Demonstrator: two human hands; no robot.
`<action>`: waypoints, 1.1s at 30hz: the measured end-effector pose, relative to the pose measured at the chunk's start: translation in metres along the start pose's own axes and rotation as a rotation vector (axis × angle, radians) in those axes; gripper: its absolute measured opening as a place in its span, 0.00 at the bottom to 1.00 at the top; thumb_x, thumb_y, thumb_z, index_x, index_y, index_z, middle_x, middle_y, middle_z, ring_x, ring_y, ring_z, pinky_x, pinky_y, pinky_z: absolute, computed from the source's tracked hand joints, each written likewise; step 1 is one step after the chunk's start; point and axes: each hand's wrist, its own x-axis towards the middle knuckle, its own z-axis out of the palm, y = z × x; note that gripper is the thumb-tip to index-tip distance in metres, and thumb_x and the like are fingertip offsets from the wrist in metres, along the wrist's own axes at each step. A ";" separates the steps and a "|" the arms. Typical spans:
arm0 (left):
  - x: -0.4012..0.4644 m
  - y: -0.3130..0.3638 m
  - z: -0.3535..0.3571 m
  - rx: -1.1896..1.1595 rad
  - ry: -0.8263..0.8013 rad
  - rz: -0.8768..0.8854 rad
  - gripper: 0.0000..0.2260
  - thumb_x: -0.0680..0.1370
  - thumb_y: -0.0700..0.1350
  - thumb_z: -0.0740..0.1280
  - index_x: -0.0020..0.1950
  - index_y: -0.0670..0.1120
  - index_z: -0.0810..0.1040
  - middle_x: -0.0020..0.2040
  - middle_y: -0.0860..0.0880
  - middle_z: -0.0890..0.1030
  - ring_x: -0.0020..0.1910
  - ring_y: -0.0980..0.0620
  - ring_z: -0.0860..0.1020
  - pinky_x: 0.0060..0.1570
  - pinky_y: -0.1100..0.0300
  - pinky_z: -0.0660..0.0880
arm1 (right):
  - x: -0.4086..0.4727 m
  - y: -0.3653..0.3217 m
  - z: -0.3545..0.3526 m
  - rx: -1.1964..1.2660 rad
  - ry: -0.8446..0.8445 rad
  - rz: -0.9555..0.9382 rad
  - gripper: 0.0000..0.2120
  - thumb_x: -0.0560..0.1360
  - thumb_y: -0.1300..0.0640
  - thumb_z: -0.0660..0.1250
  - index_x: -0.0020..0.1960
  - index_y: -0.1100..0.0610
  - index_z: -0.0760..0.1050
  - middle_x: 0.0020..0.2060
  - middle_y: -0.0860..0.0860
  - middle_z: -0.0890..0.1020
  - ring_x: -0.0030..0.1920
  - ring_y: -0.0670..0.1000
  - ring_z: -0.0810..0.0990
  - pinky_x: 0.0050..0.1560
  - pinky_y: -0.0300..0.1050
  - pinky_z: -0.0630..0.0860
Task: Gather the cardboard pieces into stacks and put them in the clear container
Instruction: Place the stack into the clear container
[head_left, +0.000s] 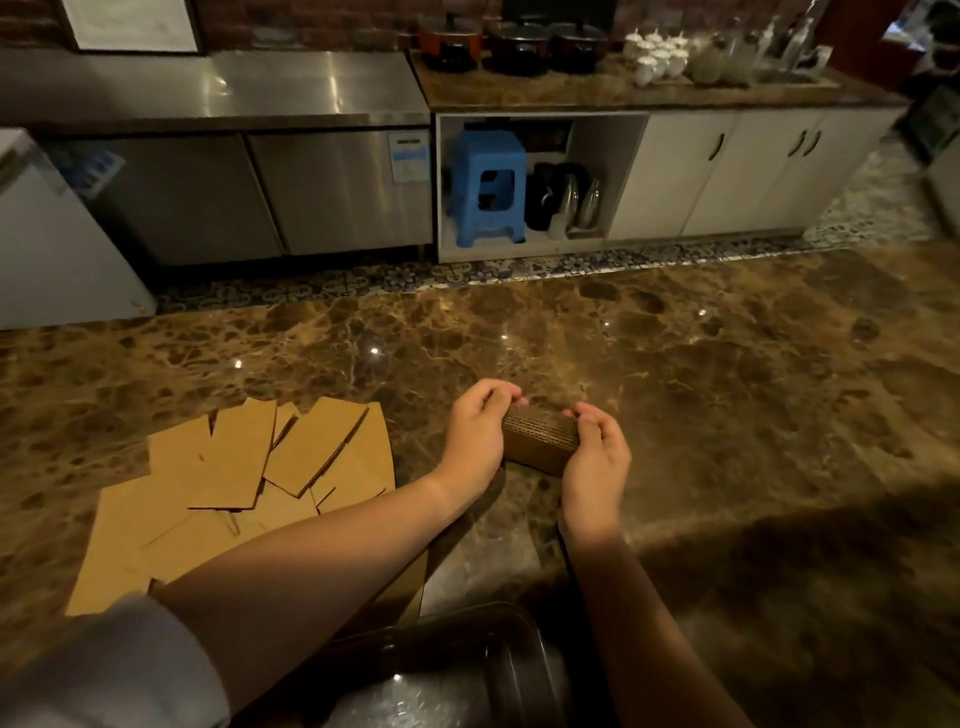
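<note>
A thick stack of cardboard pieces (540, 439) stands on edge on the brown marble counter (727, 389), its corrugated edges facing up. My left hand (475, 431) grips its left end and my right hand (595, 457) grips its right end. To the left lies a loose pile of flat cardboard pieces (249, 483), overlapping at odd angles, partly under my left forearm. The clear container (467, 670) sits at the near edge between my arms, its inside mostly hidden.
Beyond the counter is a tiled floor, then steel cabinets (260, 192) and white cupboards (727, 176). A blue stool (485, 187) and kettles (571, 202) stand in an open shelf. Pots and white teaware line the far worktop.
</note>
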 end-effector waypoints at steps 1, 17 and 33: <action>0.000 -0.004 -0.001 0.000 -0.005 -0.007 0.11 0.83 0.40 0.59 0.45 0.44 0.79 0.44 0.45 0.82 0.43 0.53 0.79 0.45 0.60 0.76 | -0.001 0.001 -0.001 -0.040 0.000 -0.019 0.11 0.83 0.62 0.57 0.51 0.56 0.78 0.45 0.50 0.80 0.44 0.46 0.78 0.32 0.28 0.73; -0.060 0.080 -0.046 0.358 -0.402 0.270 0.35 0.71 0.44 0.78 0.72 0.59 0.64 0.66 0.57 0.73 0.64 0.62 0.74 0.61 0.66 0.72 | -0.032 -0.067 -0.053 -0.246 -0.475 -0.199 0.22 0.67 0.65 0.79 0.58 0.54 0.77 0.49 0.51 0.85 0.48 0.47 0.85 0.49 0.44 0.83; -0.217 0.136 -0.140 0.355 -0.141 0.270 0.28 0.63 0.32 0.74 0.54 0.56 0.70 0.45 0.45 0.80 0.38 0.51 0.81 0.36 0.57 0.76 | -0.175 -0.118 -0.040 -0.491 -1.048 -0.314 0.23 0.72 0.56 0.76 0.65 0.46 0.76 0.55 0.43 0.84 0.55 0.45 0.83 0.53 0.48 0.82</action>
